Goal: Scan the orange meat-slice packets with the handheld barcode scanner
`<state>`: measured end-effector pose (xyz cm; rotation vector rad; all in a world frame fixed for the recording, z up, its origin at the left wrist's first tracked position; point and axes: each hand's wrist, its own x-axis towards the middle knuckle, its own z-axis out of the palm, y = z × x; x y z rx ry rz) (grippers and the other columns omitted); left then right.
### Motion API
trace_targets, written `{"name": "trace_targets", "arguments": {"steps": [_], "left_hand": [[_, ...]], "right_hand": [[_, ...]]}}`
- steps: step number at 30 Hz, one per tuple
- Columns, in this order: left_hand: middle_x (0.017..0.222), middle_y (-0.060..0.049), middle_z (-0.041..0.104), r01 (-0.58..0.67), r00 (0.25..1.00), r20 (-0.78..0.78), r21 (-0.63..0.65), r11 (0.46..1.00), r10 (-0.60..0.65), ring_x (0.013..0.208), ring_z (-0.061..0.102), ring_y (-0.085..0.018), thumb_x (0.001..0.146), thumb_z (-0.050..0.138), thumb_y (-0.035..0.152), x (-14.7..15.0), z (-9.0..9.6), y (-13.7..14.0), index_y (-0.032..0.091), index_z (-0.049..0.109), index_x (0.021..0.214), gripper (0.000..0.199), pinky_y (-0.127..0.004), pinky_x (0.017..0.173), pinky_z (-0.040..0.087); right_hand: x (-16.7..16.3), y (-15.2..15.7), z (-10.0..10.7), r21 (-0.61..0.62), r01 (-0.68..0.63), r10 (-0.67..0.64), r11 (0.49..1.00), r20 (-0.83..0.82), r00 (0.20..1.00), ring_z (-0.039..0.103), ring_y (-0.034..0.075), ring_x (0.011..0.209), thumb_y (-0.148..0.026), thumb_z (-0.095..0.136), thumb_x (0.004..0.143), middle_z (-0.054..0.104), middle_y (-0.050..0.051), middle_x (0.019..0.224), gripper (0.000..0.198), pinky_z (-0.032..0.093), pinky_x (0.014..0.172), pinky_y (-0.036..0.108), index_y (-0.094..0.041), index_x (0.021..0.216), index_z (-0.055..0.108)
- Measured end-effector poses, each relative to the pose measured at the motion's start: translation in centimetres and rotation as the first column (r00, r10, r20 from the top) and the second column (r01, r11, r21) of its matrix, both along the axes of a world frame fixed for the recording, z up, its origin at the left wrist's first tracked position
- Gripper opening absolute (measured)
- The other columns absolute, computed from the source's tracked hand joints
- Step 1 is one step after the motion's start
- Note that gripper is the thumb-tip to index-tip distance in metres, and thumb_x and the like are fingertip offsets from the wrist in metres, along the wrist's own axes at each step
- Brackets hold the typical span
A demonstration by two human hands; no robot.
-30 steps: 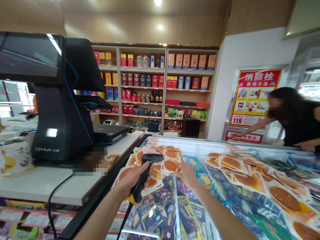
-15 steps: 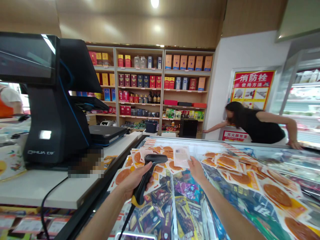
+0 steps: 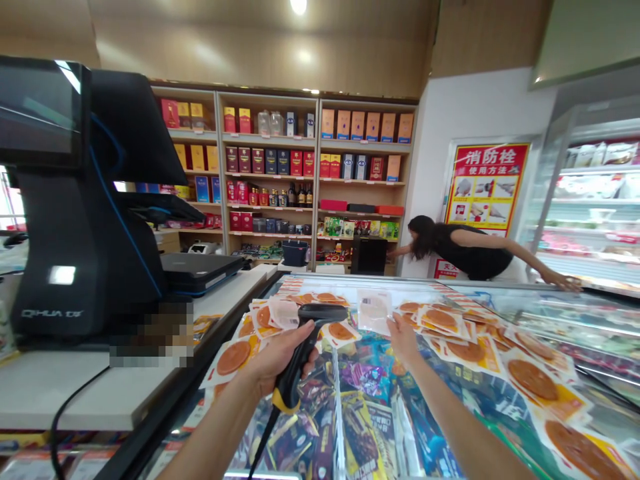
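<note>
My left hand (image 3: 277, 357) is wrapped round the handle of a black barcode scanner (image 3: 323, 312) with a yellow base and a cable running down. The scanner's head points right. In my right hand (image 3: 404, 341) a flat packet (image 3: 374, 308) is pinched by its lower right edge, pale back side showing. A gap separates it from the scanner's tip. Below both hands spreads the glass top of a chest freezer, with flat packets (image 3: 233, 358) showing a round brown patty lying on it to the left. More such packets (image 3: 440, 320) are heaped to the right.
Frozen goods in bags (image 3: 367, 427) show through the glass. A till (image 3: 85, 247) stands on the white counter (image 3: 75, 390) at left. Behind are shelves of boxes (image 3: 270, 160). Beyond the freezer a person in black (image 3: 475, 250) leans over, one arm stretched towards each side.
My right hand and the packet have shifted slightly right, away from the scanner. The view has turned a little to the right. The person beyond has leaned lower and further left.
</note>
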<state>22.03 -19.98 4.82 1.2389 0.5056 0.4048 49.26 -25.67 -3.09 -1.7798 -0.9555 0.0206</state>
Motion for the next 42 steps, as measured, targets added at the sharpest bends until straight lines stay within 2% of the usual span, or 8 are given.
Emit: {"name": "trace_targets", "arguments": {"steps": [5, 11, 17, 22, 26, 31, 35, 42], "left_hand": [[0.051, 0.003, 0.048, -0.023, 1.0, -0.011, 0.01, 1.0, 0.023, 0.039, 0.042, -0.006, 0.066, 0.047, 0.049, 0.0, -0.1, 0.1, 0.016, 0.043, 0.072, 0.034, -0.018, 0.039, 0.032], [0.051, 0.003, 0.048, -0.067, 0.997, -0.024, 0.002, 0.998, 0.067, 0.039, 0.043, -0.006, 0.066, 0.046, 0.051, -1.1, -1.3, 1.5, 0.016, 0.044, 0.069, 0.036, -0.018, 0.039, 0.032], [0.054, 0.002, 0.049, -0.066, 0.998, -0.011, -0.012, 0.998, 0.066, 0.041, 0.044, -0.006, 0.067, 0.045, 0.052, -1.8, -1.9, 2.2, 0.016, 0.044, 0.068, 0.036, -0.018, 0.04, 0.033], [0.051, 0.003, 0.048, -0.104, 0.993, -0.05, -0.019, 0.994, 0.103, 0.039, 0.043, -0.005, 0.065, 0.047, 0.052, -2.0, -1.4, 1.7, 0.016, 0.045, 0.063, 0.036, -0.018, 0.038, 0.032], [0.05, 0.002, 0.048, -0.128, 0.991, -0.049, -0.027, 0.991, 0.127, 0.038, 0.042, -0.006, 0.064, 0.049, 0.051, -2.1, -1.1, 1.6, 0.015, 0.046, 0.063, 0.036, -0.018, 0.037, 0.032], [0.051, 0.002, 0.048, -0.132, 0.989, -0.077, -0.034, 0.991, 0.129, 0.039, 0.043, -0.006, 0.065, 0.047, 0.053, -2.6, -0.9, 1.6, 0.015, 0.045, 0.061, 0.038, -0.017, 0.037, 0.031], [0.05, 0.002, 0.048, -0.148, 0.986, -0.089, -0.034, 0.988, 0.144, 0.039, 0.043, -0.006, 0.065, 0.048, 0.052, -2.9, -0.8, 1.5, 0.015, 0.045, 0.063, 0.036, -0.017, 0.038, 0.031], [0.052, 0.002, 0.049, -0.09, 0.992, -0.089, -0.022, 0.996, 0.088, 0.039, 0.042, -0.005, 0.064, 0.047, 0.052, -2.9, -1.2, 1.9, 0.016, 0.046, 0.067, 0.036, -0.017, 0.039, 0.029]], "right_hand": [[1.6, -2.2, 2.1, 0.051, 0.274, -0.279, 0.96, 0.199, 0.939, 0.052, 0.022, 0.078, -0.03, 0.026, 0.074, 0.059, 0.013, 0.085, 0.042, 0.037, 0.071, 0.032, -0.009, 0.1, 0.052], [6.4, -5.8, 3.6, 0.132, 0.563, -0.565, 0.816, 0.393, 0.726, 0.053, 0.019, 0.065, -0.025, 0.026, 0.074, 0.061, 0.01, 0.075, 0.043, 0.037, 0.061, 0.03, -0.014, 0.107, 0.051], [9.2, -7.7, 1.1, -0.065, 0.541, -0.391, 0.839, 0.62, 0.68, 0.049, 0.023, 0.091, -0.016, 0.028, 0.07, 0.055, 0.011, 0.102, 0.04, 0.038, 0.072, 0.036, -0.016, 0.101, 0.055], [5.9, -6.3, 1.0, -0.059, 0.595, -0.392, 0.802, 0.698, 0.598, 0.031, 0.031, 0.111, -0.022, 0.033, 0.071, 0.045, 0.013, 0.115, 0.035, 0.021, 0.085, 0.052, -0.019, 0.098, 0.054], [0.6, -2.6, 1.5, -0.225, 0.293, -0.079, 0.929, 0.653, 0.753, 0.029, 0.024, 0.115, -0.028, 0.039, 0.07, 0.041, 0.009, 0.12, 0.038, 0.016, 0.094, 0.045, -0.02, 0.106, 0.048], [-4.5, 1.8, -0.1, -0.509, -0.101, 0.377, 0.855, 0.474, 0.796, 0.024, 0.024, 0.118, -0.038, 0.054, 0.059, 0.03, 0.008, 0.129, 0.063, 0.018, 0.093, 0.043, -0.025, 0.118, 0.036], [-5.7, 3.4, -1.3, -0.554, -0.101, 0.391, 0.827, 0.436, 0.81, 0.027, 0.024, 0.116, -0.039, 0.049, 0.064, 0.03, 0.01, 0.129, 0.062, 0.019, 0.091, 0.045, -0.025, 0.121, 0.031], [-5.2, 3.9, -0.9, -0.445, -0.065, 0.309, 0.893, 0.501, 0.808, 0.051, 0.017, 0.092, -0.027, 0.027, 0.078, 0.057, 0.004, 0.101, 0.035, 0.034, 0.078, 0.029, -0.025, 0.103, 0.051]]}}
